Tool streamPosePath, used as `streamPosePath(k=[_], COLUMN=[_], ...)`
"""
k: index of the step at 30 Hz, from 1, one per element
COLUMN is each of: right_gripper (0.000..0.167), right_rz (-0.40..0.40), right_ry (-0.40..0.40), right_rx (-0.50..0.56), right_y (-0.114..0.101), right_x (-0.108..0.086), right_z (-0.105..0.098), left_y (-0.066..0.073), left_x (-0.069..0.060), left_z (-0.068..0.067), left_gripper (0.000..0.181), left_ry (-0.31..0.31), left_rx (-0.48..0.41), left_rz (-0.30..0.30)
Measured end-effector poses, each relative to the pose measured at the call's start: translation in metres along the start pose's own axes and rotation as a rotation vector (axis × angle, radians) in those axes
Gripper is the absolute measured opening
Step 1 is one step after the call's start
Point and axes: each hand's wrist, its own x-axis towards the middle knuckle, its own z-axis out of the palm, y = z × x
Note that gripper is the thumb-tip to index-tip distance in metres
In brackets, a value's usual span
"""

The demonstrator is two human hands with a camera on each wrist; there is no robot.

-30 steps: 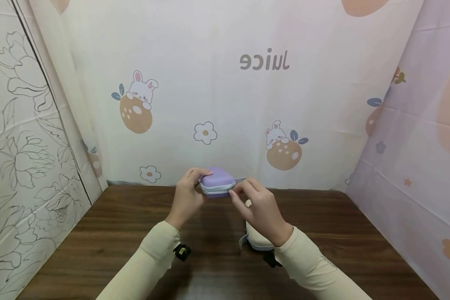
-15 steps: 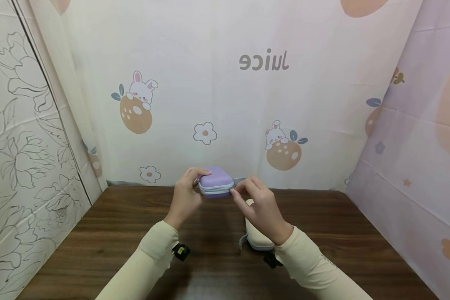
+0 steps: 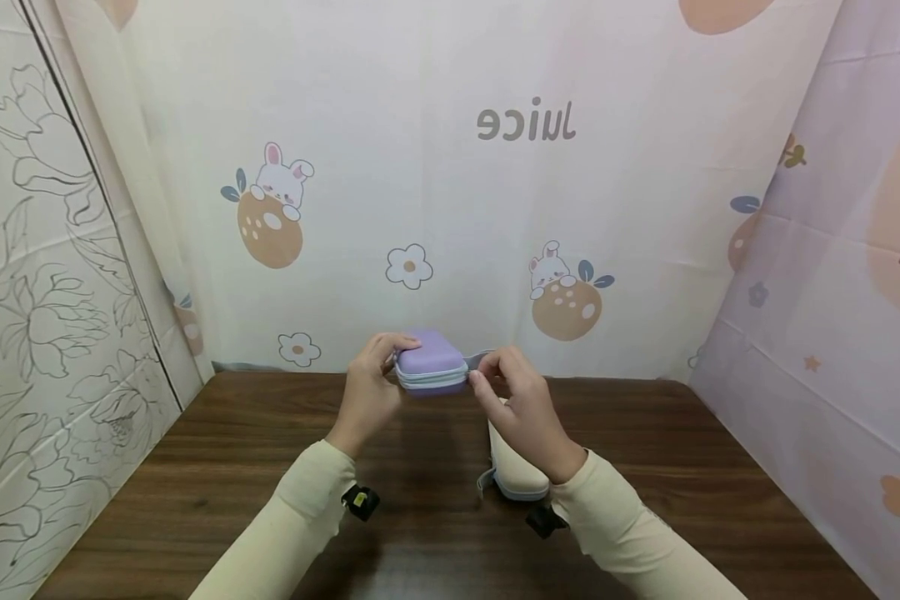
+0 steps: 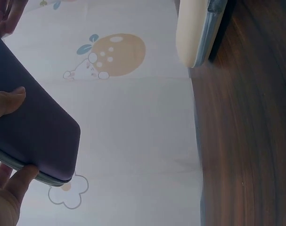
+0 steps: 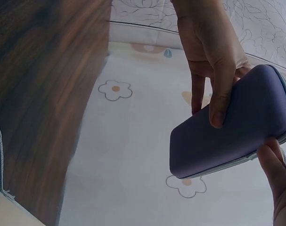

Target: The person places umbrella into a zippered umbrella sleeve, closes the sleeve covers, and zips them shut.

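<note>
A purple zip case (image 3: 431, 354) with a pale blue zip band is held up above the far edge of the table. My left hand (image 3: 370, 392) grips its left end, the fingers on the top and the thumb low. At the right end, my right hand (image 3: 521, 404) pinches at the zip band, thumb against index finger; the zipper pull is hidden by the fingertips. A grey strap loop stands out from that end. The zip looks closed along the front side. In the right wrist view the case (image 5: 232, 127) is tilted, with my right fingertips (image 5: 274, 165) at its zip edge.
A cream zip case (image 3: 515, 467) with a grey strap lies on the dark wooden table (image 3: 270, 475), partly under my right forearm. Printed curtains (image 3: 420, 167) hang behind the table and on both sides. Each wrist carries a small black camera (image 3: 361, 502).
My right fingertips have shifted slightly right at the case's end, and more of the grey strap shows. The left hand keeps its grip with the case nearly still.
</note>
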Motion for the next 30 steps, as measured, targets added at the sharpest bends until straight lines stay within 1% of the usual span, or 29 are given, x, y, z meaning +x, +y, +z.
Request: streamPosePath(k=[7, 15, 19, 25, 27, 30], right_gripper=[0.008, 0.009, 0.008, 0.009, 0.009, 0.009], right_rz=[-0.001, 0.006, 0.021, 0.04, 0.04, 0.047], right_ry=[0.004, 0.003, -0.015, -0.044, -0.037, -0.006], right_rx=[-0.018, -0.033, -0.047, 0.001, 0.013, 0.014], right_y=[0.001, 0.005, 0.004, 0.005, 0.005, 0.005], right_x=[0.001, 0.001, 0.002, 0.004, 0.005, 0.006], right_z=[0.001, 0.003, 0.002, -0.005, -0.01, -0.017], left_y=[-0.001, 0.0, 0.0, 0.0, 0.001, 0.0], left_x=[0.0, 0.0, 0.001, 0.001, 0.0, 0.0], left_z=[-0.002, -0.002, -0.003, -0.006, -0.006, -0.007], left_gripper=[0.059, 0.062, 0.062, 0.06, 0.059, 0.058], left_ry=[-0.006, -0.012, -0.026, -0.04, -0.043, -0.052], left_rx=[-0.02, -0.011, -0.002, -0.003, -0.011, -0.011], left_rz=[0.015, 0.035, 0.036, 0.054, 0.065, 0.086])
